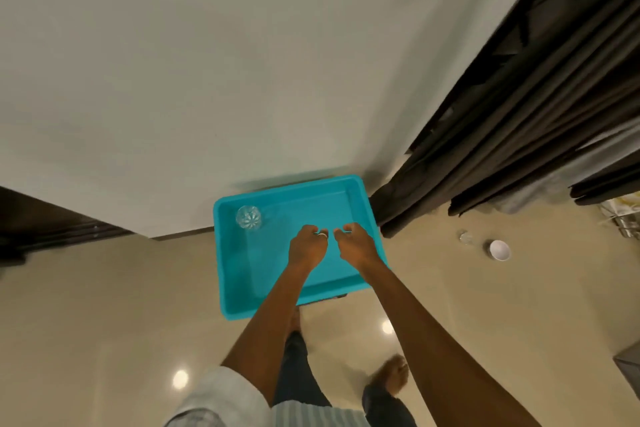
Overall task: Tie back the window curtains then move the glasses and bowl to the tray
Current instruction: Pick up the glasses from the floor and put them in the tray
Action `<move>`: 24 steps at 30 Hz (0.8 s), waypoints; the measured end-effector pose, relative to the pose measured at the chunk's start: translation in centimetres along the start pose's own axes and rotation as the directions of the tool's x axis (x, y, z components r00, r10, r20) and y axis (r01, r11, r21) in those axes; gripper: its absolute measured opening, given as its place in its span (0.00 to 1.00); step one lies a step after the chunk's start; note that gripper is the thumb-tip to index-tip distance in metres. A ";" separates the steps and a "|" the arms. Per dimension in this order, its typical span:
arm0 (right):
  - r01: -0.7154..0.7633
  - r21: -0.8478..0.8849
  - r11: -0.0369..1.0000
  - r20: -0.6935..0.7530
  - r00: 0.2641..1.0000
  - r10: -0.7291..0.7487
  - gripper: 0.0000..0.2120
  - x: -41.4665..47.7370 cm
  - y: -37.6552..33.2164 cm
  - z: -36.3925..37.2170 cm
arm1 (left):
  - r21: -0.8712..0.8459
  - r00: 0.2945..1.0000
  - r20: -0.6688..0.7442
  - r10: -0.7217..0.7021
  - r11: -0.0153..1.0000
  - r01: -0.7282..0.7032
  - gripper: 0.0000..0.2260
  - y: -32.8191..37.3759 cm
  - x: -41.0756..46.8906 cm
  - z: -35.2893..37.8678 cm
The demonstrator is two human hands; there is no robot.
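Observation:
A turquoise tray [231, 288] lies on the floor against the wall. One clear glass [248, 217] stands upright in its far left corner. My left hand [308, 246], with a ring on it, and my right hand [358, 244] hover side by side over the tray's middle. Their fingers are loosely curled and hold nothing. A second clear glass [465, 237] and a white bowl [499, 250] stand on the floor to the right of the tray. Dark curtains [519, 114] hang at the right, gathered into folds that reach the floor.
A pale wall [207, 80] rises behind the tray. Dark wooden furniture [41, 222] stands at the left. My bare feet [391, 374] are on the glossy beige floor near the tray's front edge. A metal rack [623, 218] shows at the right edge.

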State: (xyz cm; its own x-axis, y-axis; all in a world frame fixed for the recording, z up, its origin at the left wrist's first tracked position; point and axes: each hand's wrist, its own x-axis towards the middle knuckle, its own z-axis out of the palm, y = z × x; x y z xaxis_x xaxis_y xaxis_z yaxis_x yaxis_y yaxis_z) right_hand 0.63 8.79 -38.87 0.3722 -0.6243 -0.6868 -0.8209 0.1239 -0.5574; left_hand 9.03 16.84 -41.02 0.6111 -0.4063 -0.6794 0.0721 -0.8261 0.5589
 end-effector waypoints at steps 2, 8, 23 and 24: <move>0.022 0.049 0.999 -0.025 0.999 -0.021 0.20 -0.4 1.3 -2.5 | 0.026 1.000 -0.010 0.029 0.999 -0.029 0.19 1.6 -1.3 1.6; 0.110 0.154 0.982 -0.102 0.990 -0.095 0.15 -3.6 9.1 -12.6 | 0.027 0.995 -0.017 0.096 0.995 -0.096 0.17 6.2 -7.9 10.3; 0.052 0.379 0.924 -0.311 0.947 0.074 0.13 -5.4 26.3 -36.1 | -0.032 0.959 0.161 0.232 0.973 -0.230 0.08 21.0 -16.5 32.8; 0.050 0.396 0.917 -0.308 0.948 0.081 0.12 -5.1 26.9 -37.0 | -0.031 0.958 0.176 0.226 0.974 -0.224 0.06 21.7 -16.4 33.9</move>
State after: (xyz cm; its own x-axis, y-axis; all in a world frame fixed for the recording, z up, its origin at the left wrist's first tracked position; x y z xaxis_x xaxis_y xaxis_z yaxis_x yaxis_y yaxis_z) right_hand -39.35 -13.18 -33.08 0.1533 -0.8192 -0.5527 -0.5624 0.3875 -0.7304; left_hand -26.18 -7.69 -33.83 0.4634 -0.6446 -0.6081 -0.0427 -0.7017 0.7112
